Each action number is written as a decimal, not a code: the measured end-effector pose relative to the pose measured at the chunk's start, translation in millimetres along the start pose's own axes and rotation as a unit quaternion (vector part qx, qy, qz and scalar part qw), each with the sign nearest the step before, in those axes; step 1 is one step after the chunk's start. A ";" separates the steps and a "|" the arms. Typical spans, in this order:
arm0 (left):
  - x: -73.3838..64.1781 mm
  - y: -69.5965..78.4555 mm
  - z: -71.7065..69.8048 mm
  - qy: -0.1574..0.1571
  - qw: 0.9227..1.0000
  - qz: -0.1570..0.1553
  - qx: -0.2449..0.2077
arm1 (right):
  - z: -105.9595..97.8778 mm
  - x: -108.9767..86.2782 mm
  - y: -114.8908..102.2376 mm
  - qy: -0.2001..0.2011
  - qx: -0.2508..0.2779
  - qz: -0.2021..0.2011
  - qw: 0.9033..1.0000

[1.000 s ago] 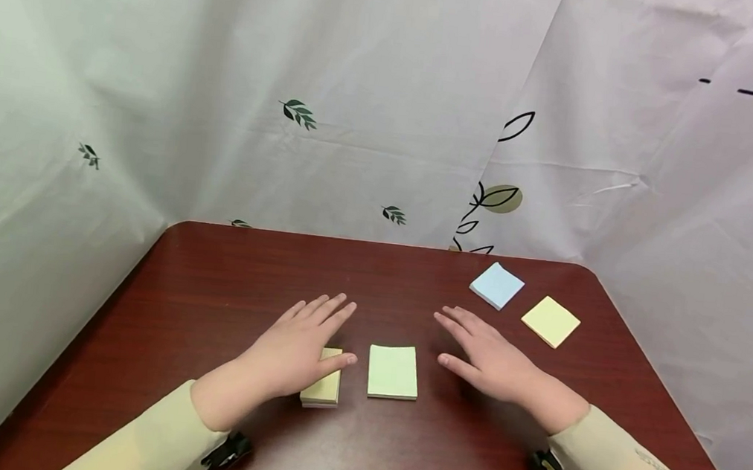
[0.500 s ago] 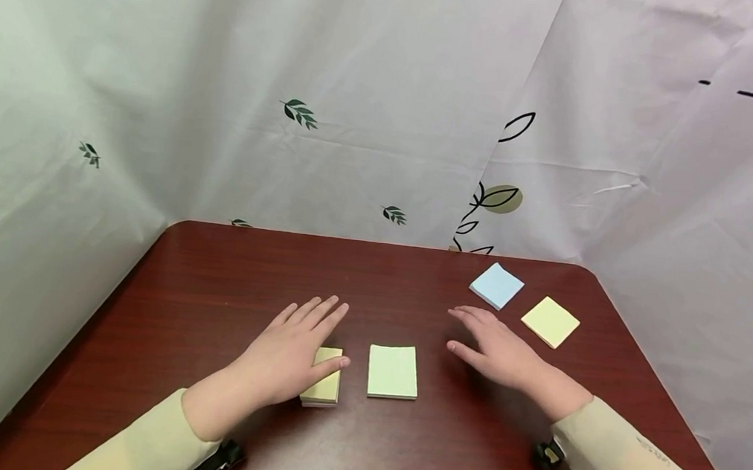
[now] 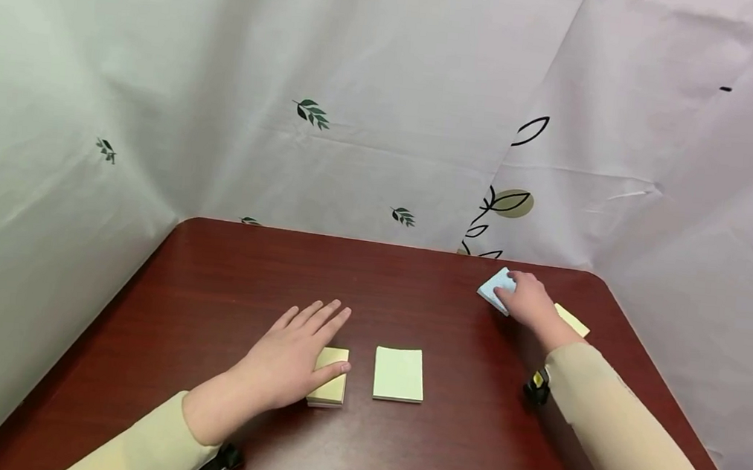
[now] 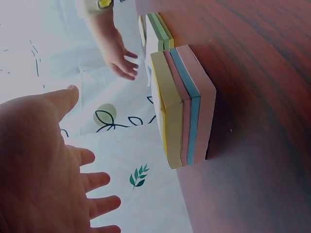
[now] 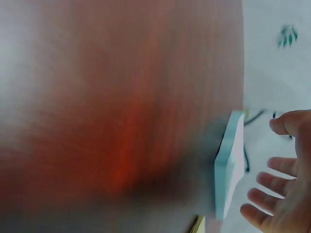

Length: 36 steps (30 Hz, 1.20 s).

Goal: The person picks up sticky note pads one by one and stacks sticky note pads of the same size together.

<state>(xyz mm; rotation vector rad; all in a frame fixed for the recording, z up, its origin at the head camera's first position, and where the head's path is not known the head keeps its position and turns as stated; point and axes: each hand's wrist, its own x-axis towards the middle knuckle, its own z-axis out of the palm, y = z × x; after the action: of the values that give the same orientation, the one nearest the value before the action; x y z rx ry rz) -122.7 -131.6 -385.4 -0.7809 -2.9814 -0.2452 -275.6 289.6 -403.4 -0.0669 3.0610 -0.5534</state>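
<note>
My right hand [image 3: 525,299] is stretched over the blue sticky note pad [image 3: 495,289] at the far right of the table. In the right wrist view its thumb and fingers are spread apart, just off the blue pad's top. My left hand [image 3: 290,358] hovers with straight, spread fingers above a stack of sticky note pads [image 3: 331,380], partly hiding it. The left wrist view shows yellow, pink and blue layers in that stack [image 4: 187,107], with a gap between hand and stack. A light green sticky note pad [image 3: 399,375] lies to the right of the stack.
A yellow sticky note pad [image 3: 571,321] lies at the far right, partly behind my right wrist. The dark red-brown table [image 3: 266,270] meets a pale printed cloth [image 3: 355,166] at its back and sides.
My right hand has moved forward and right, from above the table to over the blue pad. The left hand has barely moved. The head view has shifted slightly left.
</note>
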 end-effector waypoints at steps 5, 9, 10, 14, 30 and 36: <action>-0.1 -1.3 2.4 0.004 1.000 -0.003 0.004 | -2.6 17.3 14.1 -0.030 0.009 0.051 0.998; -1.5 -3.4 3.5 0.008 1.000 -0.004 0.002 | -2.2 26.4 19.8 -0.071 0.006 0.079 0.994; -1.9 -3.9 3.7 0.005 1.000 -0.005 0.000 | -2.5 28.1 20.8 -0.082 0.003 0.084 0.993; -2.8 -5.7 4.0 0.001 1.000 -0.010 -0.002 | -5.2 32.2 21.0 -0.123 -0.017 0.094 0.988; -2.7 -7.9 4.1 0.002 1.000 -0.013 0.002 | -17.6 37.5 27.0 -0.171 -0.023 0.127 0.977; -1.3 -8.8 4.6 0.002 1.000 -0.013 0.010 | -13.9 38.9 30.1 -0.133 0.064 0.128 0.981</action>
<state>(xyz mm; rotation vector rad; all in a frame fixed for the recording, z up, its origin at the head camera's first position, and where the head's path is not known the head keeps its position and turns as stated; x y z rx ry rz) -126.0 -139.0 -391.3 -0.7403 -2.9860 -0.2184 -316.1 320.7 -401.8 0.2350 2.7114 -0.6619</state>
